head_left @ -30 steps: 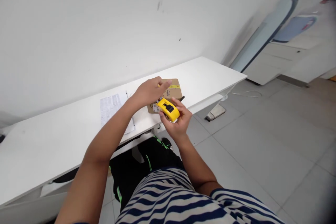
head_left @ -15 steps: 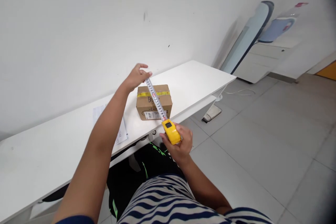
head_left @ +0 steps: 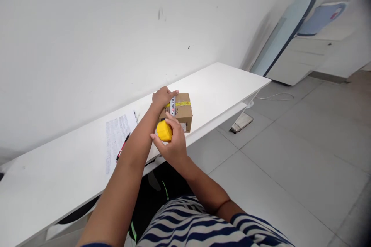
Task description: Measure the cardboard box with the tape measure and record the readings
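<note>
A brown cardboard box [head_left: 185,112] with a strip of yellow tape sits near the front edge of the white table. Across its top runs the white blade of a yellow tape measure [head_left: 164,131]. My left hand [head_left: 164,95] is at the box's far edge, its thumb and fingers closed on the end of the blade. In front of the box, my right hand [head_left: 175,139] grips the yellow case, with fingers wrapped round its right side. Part of the box's front is hidden behind my right hand and the case.
Left of the box, a written sheet of paper [head_left: 116,135] and a red and black pen [head_left: 123,148] lie on the white table [head_left: 58,177]. A pale board [head_left: 285,31] leans by a white cabinet [head_left: 304,60] at the right. A white wall runs behind.
Both hands have moved with the tape measure, lowering its blade onto the box top. My right hand shifted left and forward, and less blade shows. The paper and pen are more visible.
</note>
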A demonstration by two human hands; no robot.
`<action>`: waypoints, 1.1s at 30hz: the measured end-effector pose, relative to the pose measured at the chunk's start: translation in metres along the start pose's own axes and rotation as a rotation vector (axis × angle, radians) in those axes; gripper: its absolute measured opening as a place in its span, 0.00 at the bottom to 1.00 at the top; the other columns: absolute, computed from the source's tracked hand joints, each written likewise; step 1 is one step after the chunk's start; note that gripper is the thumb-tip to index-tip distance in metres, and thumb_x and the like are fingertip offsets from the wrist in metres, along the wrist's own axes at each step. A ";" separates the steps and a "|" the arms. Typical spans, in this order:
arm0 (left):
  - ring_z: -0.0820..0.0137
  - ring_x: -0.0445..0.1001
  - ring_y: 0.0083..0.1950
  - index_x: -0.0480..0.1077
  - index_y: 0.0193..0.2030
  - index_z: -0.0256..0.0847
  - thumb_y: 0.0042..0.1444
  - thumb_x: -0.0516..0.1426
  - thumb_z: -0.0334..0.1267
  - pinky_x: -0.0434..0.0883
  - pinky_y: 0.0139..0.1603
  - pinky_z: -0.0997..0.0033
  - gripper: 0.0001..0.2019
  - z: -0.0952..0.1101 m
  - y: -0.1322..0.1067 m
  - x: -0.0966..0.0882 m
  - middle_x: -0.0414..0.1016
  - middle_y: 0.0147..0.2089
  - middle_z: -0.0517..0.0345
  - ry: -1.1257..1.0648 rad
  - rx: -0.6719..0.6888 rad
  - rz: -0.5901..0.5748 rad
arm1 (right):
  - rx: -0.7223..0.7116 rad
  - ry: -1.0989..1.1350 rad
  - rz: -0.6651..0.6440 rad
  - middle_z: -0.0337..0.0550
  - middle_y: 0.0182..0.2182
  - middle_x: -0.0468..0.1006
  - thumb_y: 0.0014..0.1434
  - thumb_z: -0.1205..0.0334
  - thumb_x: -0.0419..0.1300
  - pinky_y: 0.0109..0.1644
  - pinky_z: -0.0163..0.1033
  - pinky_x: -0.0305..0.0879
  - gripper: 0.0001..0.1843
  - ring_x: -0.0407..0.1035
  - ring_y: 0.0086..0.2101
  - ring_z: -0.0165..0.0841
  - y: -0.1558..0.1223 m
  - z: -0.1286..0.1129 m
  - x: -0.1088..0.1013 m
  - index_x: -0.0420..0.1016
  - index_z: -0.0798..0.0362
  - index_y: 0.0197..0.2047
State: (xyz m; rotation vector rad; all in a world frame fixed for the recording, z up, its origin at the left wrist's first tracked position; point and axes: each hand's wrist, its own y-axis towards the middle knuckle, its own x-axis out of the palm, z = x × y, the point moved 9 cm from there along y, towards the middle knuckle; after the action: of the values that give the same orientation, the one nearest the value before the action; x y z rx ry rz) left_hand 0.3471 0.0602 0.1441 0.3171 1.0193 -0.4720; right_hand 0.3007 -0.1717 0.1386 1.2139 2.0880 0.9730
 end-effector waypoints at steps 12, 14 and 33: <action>0.59 0.78 0.44 0.66 0.37 0.46 0.60 0.57 0.62 0.66 0.54 0.58 0.20 0.000 0.009 0.003 0.82 0.41 0.56 -0.010 -0.008 -0.051 | 0.117 0.042 0.085 0.52 0.54 0.73 0.71 0.53 0.51 0.59 0.58 0.72 0.20 0.72 0.55 0.43 0.008 0.034 -0.013 0.71 0.48 0.62; 0.59 0.78 0.42 0.66 0.37 0.47 0.61 0.57 0.61 0.67 0.50 0.60 0.19 -0.002 0.012 0.004 0.82 0.38 0.56 -0.024 -0.014 -0.056 | 0.122 0.033 0.114 0.52 0.54 0.73 0.71 0.53 0.51 0.60 0.59 0.71 0.20 0.72 0.55 0.44 0.007 0.040 -0.015 0.71 0.47 0.61; 0.67 0.72 0.35 0.65 0.32 0.44 0.60 0.60 0.54 0.64 0.44 0.63 0.16 0.011 -0.007 0.000 0.79 0.36 0.61 -0.105 0.103 -0.030 | -0.072 -0.201 0.076 0.48 0.48 0.80 0.63 0.54 0.58 0.55 0.48 0.64 0.14 0.78 0.48 0.41 0.020 0.026 0.001 0.77 0.48 0.49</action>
State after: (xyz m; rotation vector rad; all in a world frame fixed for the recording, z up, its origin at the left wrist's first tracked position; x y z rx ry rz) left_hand 0.3520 0.0492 0.1496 0.3659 0.9003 -0.5643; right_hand 0.3300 -0.1560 0.1390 1.3057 1.8483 0.9109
